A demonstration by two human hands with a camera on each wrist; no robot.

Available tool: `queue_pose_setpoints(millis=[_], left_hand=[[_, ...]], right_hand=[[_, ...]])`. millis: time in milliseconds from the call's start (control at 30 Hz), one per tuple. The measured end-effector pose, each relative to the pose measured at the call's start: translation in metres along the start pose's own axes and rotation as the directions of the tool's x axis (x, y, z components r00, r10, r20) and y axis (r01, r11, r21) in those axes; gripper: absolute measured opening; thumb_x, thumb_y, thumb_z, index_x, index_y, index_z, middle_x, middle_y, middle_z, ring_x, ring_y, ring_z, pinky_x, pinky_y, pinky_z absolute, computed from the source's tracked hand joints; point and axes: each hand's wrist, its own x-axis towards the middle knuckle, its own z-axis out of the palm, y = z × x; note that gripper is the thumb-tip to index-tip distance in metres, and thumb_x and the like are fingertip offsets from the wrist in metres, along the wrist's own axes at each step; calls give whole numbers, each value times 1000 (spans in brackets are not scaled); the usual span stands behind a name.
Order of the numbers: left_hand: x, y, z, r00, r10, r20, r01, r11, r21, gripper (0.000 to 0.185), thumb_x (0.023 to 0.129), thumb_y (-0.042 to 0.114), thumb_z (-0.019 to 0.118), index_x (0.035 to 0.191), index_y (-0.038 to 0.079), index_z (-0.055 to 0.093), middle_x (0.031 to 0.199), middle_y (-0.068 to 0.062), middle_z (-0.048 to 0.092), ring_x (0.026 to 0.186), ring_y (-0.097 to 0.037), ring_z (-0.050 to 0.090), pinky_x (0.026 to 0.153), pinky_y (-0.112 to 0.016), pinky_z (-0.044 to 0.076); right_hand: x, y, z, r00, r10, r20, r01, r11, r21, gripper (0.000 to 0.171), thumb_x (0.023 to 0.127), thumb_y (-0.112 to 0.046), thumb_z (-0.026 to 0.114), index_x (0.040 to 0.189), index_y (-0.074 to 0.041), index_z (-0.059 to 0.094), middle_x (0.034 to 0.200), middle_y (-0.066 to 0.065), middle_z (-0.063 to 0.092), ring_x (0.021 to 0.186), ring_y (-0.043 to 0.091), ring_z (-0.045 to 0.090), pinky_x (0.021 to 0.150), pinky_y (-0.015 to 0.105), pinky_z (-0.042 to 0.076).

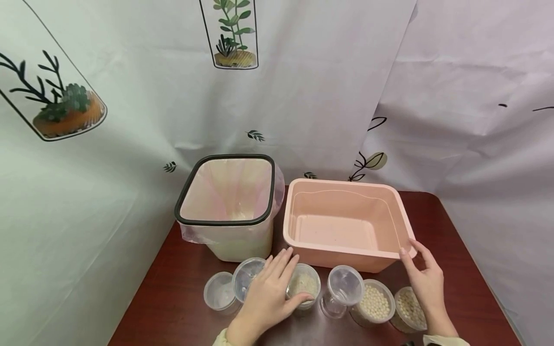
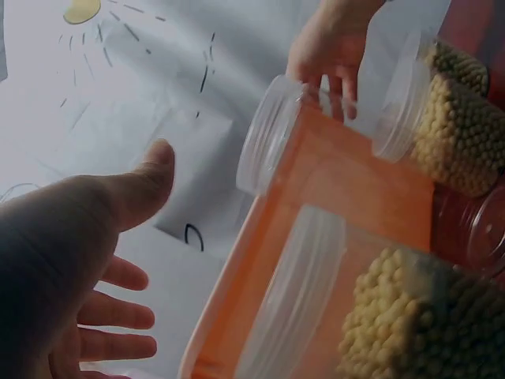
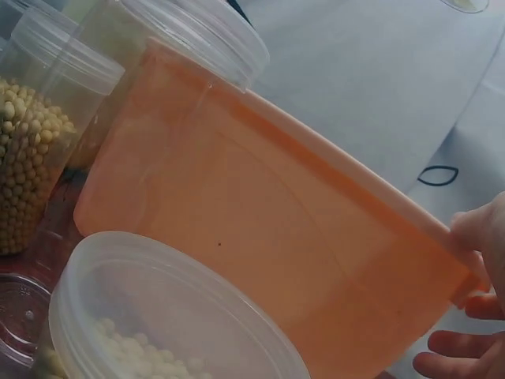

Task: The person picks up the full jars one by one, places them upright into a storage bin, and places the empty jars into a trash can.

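Note:
My left hand point(image 1: 270, 293) reaches forward with straight fingers above the row of clear jars, near the front left corner of a pink plastic tub point(image 1: 342, 249). It holds nothing; in the left wrist view its thumb and fingers are spread. At the tub's front right corner, my right hand point(image 1: 426, 281) pinches the rim between thumb and fingers. Beside the left hand is a lidded jar point(image 1: 304, 278) with pale contents. Lidded jars of yellowish beans point(image 1: 374, 302) and more beans point(image 1: 409, 308) stand below the tub's right part. The tub's inside shows nothing in it.
A bin point(image 1: 242, 242) with a black rim and pinkish liner stands left of the tub. Clear jars point(image 1: 219, 292) sit before it, and a clear lidded container point(image 1: 346, 286) stands mid-row. Everything rests on a dark red table point(image 1: 160, 298); patterned white cloth point(image 1: 311, 105) hangs behind.

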Motion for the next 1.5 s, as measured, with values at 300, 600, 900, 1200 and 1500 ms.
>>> queue_pose_setpoints(millis=[300, 600, 900, 1200, 1500], left_hand=[[1, 13, 14, 985, -16, 169, 13, 1000, 15, 87, 71, 62, 66, 130, 0, 49, 137, -21, 43, 126, -32, 41, 96, -45, 40], [3, 17, 21, 959, -59, 276, 47, 998, 51, 92, 66, 67, 67, 133, 6, 49, 133, -19, 47, 118, -35, 48, 88, -43, 47], [1, 13, 28, 922, -86, 377, 51, 993, 102, 88, 64, 67, 69, 130, 12, 52, 131, -16, 49, 120, -32, 48, 84, -43, 48], [3, 11, 32, 927, -88, 364, 48, 992, 118, 86, 60, 56, 77, 129, 12, 53, 122, -12, 55, 109, -26, 52, 62, -34, 51], [5, 9, 30, 953, -53, 300, 18, 993, 117, 88, 57, 56, 77, 130, 14, 53, 117, -9, 58, 103, -24, 54, 55, -31, 50]], right_hand=[[-2, 7, 4, 999, 40, -8, -39, 994, 107, 46, 82, -38, 69, 126, -34, 57, 109, -4, 57, 85, 6, 55, 66, 8, 41], [-3, 14, 7, 999, 23, -30, -19, 990, 137, 45, 82, -35, 70, 125, -31, 59, 101, -2, 58, 84, 7, 56, 66, 8, 43], [-3, 14, 8, 999, 34, -21, -31, 989, 145, 45, 82, -35, 70, 126, -32, 58, 98, 0, 58, 83, 8, 54, 66, 8, 42], [-4, 13, 9, 999, 42, -24, -38, 989, 140, 45, 82, -35, 70, 126, -32, 58, 101, -1, 58, 83, 8, 55, 66, 9, 42], [-3, 7, 7, 999, 16, -40, -9, 988, 157, 44, 82, -33, 70, 125, -31, 59, 100, -1, 59, 84, 8, 56, 66, 8, 43]])
